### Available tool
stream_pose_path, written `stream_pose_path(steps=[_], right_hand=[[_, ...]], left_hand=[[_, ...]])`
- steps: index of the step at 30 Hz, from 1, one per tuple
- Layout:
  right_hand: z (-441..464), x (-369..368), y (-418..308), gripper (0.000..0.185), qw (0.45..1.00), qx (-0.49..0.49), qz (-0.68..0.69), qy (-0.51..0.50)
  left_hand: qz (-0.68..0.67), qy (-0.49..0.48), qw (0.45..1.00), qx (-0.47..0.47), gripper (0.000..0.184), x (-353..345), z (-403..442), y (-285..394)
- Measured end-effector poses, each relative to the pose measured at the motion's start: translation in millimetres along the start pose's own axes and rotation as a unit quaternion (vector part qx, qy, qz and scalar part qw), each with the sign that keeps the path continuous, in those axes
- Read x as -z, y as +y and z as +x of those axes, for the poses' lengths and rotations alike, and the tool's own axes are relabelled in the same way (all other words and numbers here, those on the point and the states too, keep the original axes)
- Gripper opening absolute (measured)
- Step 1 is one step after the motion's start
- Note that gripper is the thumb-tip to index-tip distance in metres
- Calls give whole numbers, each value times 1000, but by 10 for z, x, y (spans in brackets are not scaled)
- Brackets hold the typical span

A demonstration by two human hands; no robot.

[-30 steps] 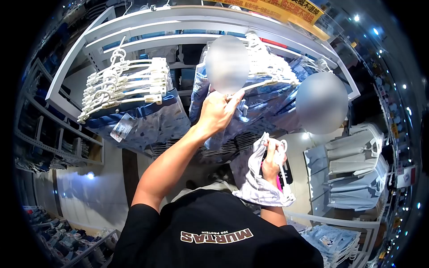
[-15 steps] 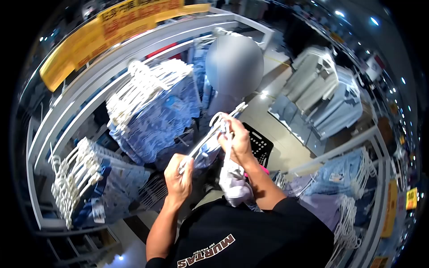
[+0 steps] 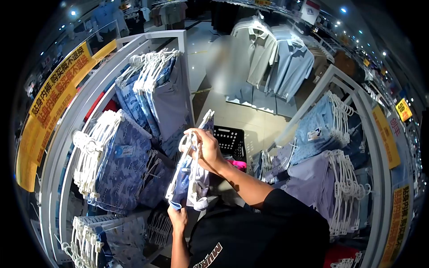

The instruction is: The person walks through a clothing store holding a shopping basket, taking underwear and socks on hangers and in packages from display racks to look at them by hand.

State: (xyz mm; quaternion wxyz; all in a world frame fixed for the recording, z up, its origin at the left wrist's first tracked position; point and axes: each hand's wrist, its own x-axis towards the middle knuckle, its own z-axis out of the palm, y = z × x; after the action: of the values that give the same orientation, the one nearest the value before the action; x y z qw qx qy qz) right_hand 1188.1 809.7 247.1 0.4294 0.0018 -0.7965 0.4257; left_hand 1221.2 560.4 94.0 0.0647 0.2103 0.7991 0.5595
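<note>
My right hand (image 3: 205, 151) grips white plastic hangers (image 3: 195, 178) near their hooks, fingers wrapped round them. Blue and pale lilac underpants (image 3: 182, 184) hang from these hangers, partly hidden by them. Lower down, my left hand (image 3: 178, 218) is closed at the bottom end of one hanger, pinching the blue edge of the underpants there. Both hands are in front of my body, close to the left-hand rack. Just beyond my right wrist stands a black plastic basket (image 3: 243, 149) with something pink (image 3: 237, 165) in it.
On my left, a white rack (image 3: 181, 35) bears blue patterned underpants (image 3: 120, 165) on white hangers. To the right, another rack (image 3: 330, 73) carries light blue and lilac garments (image 3: 308, 176). Shirts (image 3: 290, 60) hang farther back, beyond the pale tiled floor (image 3: 214, 109). Yellow signs (image 3: 58, 98) line the racks.
My view has swung right. The hangers have turned from slanted to more upright; my left hand has moved down to their lower end and now pinches the blue cloth. My right hand keeps its hold.
</note>
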Motion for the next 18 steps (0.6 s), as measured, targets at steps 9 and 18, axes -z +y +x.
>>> stream_pose_path(steps=[9, 18], right_hand=[[-63, -157, 264, 43, 995, -77, 69, -5], [2, -216, 26, 41, 973, -157, 147, -82]], left_hand=[[-83, 24, 995, 46, 8, 262, -146, -89], [-173, 8, 984, 50, 8, 543, -224, 376]])
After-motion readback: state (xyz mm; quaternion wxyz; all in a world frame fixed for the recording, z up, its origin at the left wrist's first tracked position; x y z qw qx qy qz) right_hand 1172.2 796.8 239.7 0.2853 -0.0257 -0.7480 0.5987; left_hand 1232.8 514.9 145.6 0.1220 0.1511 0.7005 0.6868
